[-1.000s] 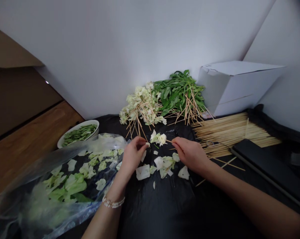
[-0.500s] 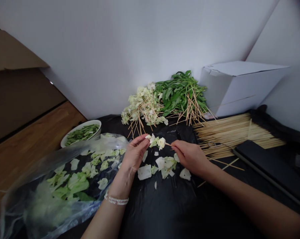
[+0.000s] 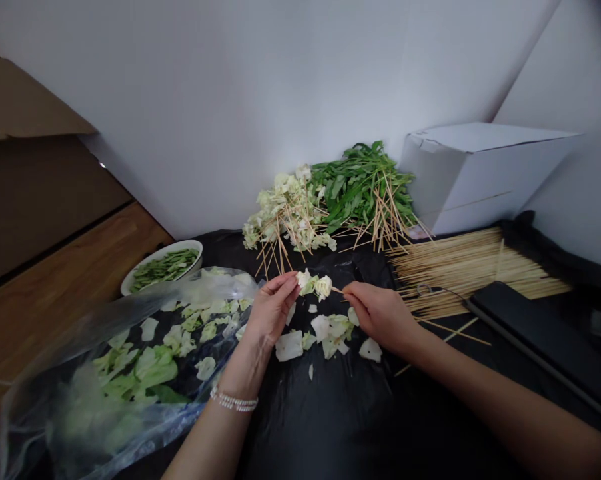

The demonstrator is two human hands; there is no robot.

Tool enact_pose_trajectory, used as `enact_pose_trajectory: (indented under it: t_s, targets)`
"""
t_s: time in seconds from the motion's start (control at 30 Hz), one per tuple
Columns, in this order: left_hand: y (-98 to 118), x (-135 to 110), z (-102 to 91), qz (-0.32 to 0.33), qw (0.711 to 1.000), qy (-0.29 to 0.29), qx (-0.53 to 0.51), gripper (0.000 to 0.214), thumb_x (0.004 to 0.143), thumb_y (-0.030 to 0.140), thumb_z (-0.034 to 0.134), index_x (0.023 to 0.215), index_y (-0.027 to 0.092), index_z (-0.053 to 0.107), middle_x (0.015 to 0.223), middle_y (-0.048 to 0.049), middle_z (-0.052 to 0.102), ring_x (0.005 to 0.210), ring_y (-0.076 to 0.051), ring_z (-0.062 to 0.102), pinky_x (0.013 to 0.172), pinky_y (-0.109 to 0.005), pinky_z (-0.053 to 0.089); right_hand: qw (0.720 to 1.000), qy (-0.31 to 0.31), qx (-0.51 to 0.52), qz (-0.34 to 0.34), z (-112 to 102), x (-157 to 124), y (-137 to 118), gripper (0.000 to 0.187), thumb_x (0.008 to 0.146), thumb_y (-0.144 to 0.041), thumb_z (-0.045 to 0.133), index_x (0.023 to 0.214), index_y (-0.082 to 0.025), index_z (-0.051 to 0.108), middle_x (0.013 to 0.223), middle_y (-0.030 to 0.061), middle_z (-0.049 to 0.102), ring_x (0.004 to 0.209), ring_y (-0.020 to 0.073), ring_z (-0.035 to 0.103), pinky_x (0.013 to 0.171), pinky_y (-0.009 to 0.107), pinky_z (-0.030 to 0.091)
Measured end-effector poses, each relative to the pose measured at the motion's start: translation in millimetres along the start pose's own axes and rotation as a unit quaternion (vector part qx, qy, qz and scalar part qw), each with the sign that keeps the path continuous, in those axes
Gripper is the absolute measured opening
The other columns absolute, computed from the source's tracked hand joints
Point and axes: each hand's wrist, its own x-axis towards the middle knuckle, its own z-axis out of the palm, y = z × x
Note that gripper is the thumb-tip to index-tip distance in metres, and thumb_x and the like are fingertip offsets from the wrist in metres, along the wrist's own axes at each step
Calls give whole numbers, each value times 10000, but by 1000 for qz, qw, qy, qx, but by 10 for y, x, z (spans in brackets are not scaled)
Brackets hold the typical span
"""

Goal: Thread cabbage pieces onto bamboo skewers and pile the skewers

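Observation:
My right hand (image 3: 380,315) pinches the bare end of a thin bamboo skewer (image 3: 336,290) with cabbage pieces (image 3: 316,284) threaded on its tip. Fingers of my left hand (image 3: 270,308) are pressed together on a small cabbage piece at the skewer's left end. Loose cut cabbage pieces (image 3: 325,333) lie on the black sheet (image 3: 340,407) just below both hands. A pearl bracelet (image 3: 233,401) is on my left wrist.
A clear plastic bag of cabbage pieces (image 3: 140,360) lies left. A white bowl of green strips (image 3: 163,265) stands behind it. Finished cabbage skewers (image 3: 283,217) and green-leaf skewers (image 3: 360,190) are heaped by the wall. Bare skewers (image 3: 465,267), a white box (image 3: 475,173) and a black case (image 3: 540,340) are right.
My left hand rose from beside the loose pieces and brought a cabbage piece up against the left end of the skewer. My right hand stayed nearly still.

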Motion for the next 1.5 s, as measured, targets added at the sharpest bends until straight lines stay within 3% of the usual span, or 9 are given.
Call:
enact_pose_trajectory:
  t_s: [0.37,0.57,0.83,0.93,1.27,1.5]
  targets:
    - [-57,26,-47,-10,999,-20,23,274,548,203,909,771,130,768,786,-34,753,719,-89,664,697,-173,540,1000,-16,-14,1,8,-5,-2,255,968,-241,352,917,-199,598,851,57,682,793,183,638,652,290,385]
    - [-101,40,-58,-4,999,-25,31,252,576,204,894,776,125,763,799,-53,758,724,-107,675,717,-209,538,999,-17,-26,-7,17,-10,-3,246,968,-226,353,896,-193,585,811,54,671,735,172,620,623,287,372]
    - [-109,14,-33,1,999,-21,33,247,567,211,898,755,130,759,792,-37,743,728,-99,663,744,-207,538,990,22,-122,-72,43,-27,-10,239,891,-89,353,841,-184,567,738,41,615,664,155,556,604,284,336]
    - [-121,16,-32,-3,999,-16,30,275,550,220,908,758,119,760,787,-35,742,721,-93,659,730,-192,533,988,26,-133,-68,38,-32,-15,236,875,-68,360,849,-176,568,738,41,611,663,152,556,599,286,319]
    - [-128,-15,-7,-7,999,-24,41,311,523,249,920,760,132,756,776,-30,748,717,-95,663,707,-196,530,998,-48,-27,-18,-2,12,19,212,931,-172,358,791,-193,515,693,32,605,611,143,532,576,291,290]
    - [-135,-32,53,16,999,-30,28,282,547,253,912,749,150,745,772,-11,738,741,-103,665,750,-226,530,999,-33,32,-11,-12,60,38,239,973,-257,382,839,-201,572,757,39,650,716,157,608,627,274,377]
